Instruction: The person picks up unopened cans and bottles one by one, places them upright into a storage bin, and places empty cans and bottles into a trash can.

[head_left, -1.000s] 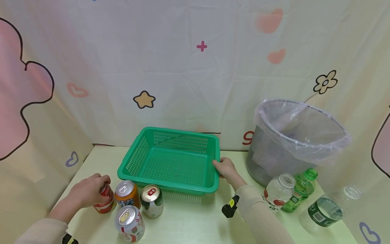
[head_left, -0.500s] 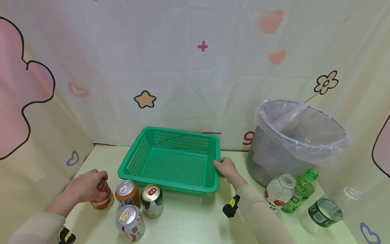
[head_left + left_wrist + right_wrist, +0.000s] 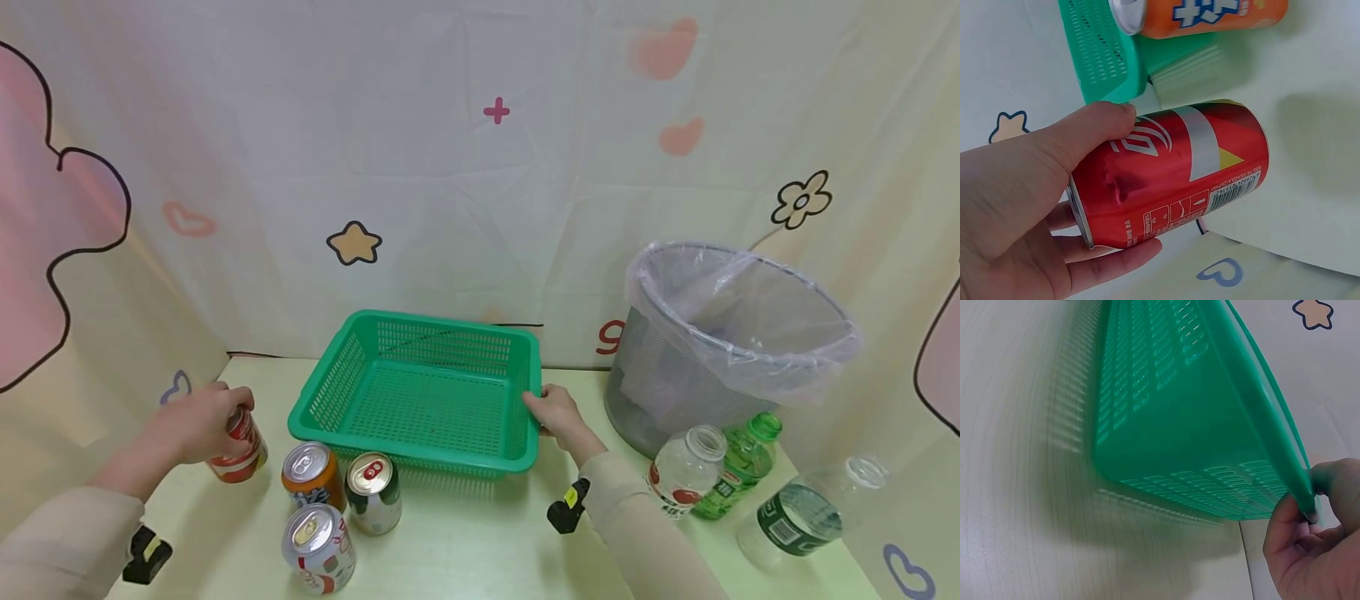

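My left hand (image 3: 202,421) grips a red soda can (image 3: 1172,169) round its upper end, thumb on one side and fingers on the other. In the head view that can stands left of the other cans, near or on the table; whether it touches cannot be told. Pinched at its right rim by my right hand (image 3: 557,412) is a green plastic basket (image 3: 420,400), with nothing inside. Close in front of the basket stand an orange can (image 3: 313,477), a dark green and white can (image 3: 373,493) and a white and red can (image 3: 319,550).
At the right stands a mesh bin (image 3: 675,383) lined with a clear bag. Before it are a clear bottle with red print (image 3: 686,475), a green bottle (image 3: 742,471) and a clear bottle with a green label (image 3: 802,517). A printed curtain (image 3: 450,150) closes off the back.
My left hand has carried the red can left and away from me, apart from the orange can. My right hand and the basket have stayed in place.
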A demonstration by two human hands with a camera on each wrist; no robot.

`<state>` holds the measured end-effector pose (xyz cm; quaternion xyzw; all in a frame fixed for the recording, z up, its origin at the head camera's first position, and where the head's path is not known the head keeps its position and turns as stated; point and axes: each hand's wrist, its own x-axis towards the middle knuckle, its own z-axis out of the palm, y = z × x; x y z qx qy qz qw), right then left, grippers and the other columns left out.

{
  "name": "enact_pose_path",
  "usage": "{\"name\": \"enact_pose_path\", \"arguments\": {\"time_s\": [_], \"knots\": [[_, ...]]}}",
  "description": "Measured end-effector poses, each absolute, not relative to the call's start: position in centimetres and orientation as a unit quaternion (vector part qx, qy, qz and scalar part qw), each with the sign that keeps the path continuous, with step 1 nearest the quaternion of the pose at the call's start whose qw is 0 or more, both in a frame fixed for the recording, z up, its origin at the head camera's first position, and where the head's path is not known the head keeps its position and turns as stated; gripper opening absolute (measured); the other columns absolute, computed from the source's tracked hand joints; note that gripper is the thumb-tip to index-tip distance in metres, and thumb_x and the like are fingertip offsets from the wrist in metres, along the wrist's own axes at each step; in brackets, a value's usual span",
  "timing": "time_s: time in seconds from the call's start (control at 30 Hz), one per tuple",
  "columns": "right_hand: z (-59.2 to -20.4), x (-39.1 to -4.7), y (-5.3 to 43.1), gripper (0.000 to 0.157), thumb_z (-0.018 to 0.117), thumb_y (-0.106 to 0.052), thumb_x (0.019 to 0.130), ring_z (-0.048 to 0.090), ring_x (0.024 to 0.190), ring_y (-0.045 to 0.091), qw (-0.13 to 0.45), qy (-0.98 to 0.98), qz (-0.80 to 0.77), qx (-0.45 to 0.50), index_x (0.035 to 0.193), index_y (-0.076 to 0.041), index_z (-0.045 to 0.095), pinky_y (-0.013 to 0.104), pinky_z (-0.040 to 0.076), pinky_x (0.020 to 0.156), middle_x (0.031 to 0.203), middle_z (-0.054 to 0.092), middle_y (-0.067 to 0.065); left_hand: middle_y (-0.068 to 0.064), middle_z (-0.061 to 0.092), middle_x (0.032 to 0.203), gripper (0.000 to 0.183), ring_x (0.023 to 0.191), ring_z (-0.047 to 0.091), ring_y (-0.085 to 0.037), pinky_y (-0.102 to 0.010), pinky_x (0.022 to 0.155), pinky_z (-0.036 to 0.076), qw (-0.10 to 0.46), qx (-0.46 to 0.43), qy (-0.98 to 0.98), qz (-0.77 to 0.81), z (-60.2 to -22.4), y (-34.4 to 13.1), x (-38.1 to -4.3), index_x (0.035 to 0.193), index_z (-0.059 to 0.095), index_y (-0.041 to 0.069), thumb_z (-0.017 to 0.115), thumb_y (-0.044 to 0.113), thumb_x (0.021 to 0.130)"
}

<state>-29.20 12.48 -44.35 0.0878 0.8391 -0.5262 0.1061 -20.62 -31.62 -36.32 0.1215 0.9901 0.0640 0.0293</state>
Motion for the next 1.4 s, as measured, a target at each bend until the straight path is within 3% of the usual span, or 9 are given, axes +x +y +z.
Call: {"name": "enact_pose_path", "arguments": {"time_s": [0.7, 0.9, 1.4], "knots": [[-44.5, -29.1, 12.4, 0.026, 0.049, -0.022, 0.092, 0.056, 0.068, 0.013, 0.106, 0.840, -0.525, 0.088, 0.102, 0.001, 0.053, 0.035, 0.054, 0.064, 0.088, 0.056, 0.011, -0.009, 0.055, 0.084, 0.037, 0.074, 0.053, -0.023, -0.033, 0.054, 0.049, 0.023, 0.154, 0.986, 0.059, -29.9, -29.3, -23.1, 0.097, 0.057, 0.004, 0.074, 0.020, 0.068], [-44.6, -29.0, 12.3, 0.026, 0.049, -0.022, 0.092, 0.058, 0.070, 0.014, 0.103, 0.836, -0.531, 0.087, 0.102, 0.002, 0.054, 0.029, 0.052, 0.058, 0.091, 0.057, 0.012, -0.007, 0.056, 0.084, 0.038, 0.074, 0.054, -0.021, -0.033, 0.056, 0.050, 0.031, 0.160, 0.985, 0.056, -28.9, -28.0, -23.3, 0.099, 0.058, 0.005, 0.074, 0.023, 0.070], [-44.5, -29.2, 12.5, 0.027, 0.048, -0.022, 0.092, 0.059, 0.073, 0.015, 0.100, 0.840, -0.526, 0.089, 0.104, 0.002, 0.053, 0.033, 0.054, 0.063, 0.094, 0.057, 0.014, -0.010, 0.058, 0.091, 0.040, 0.078, 0.056, -0.023, -0.034, 0.059, 0.053, 0.058, 0.167, 0.983, 0.043, -28.2, -24.0, -25.0, 0.105, 0.058, 0.006, 0.073, 0.024, 0.072]]}}
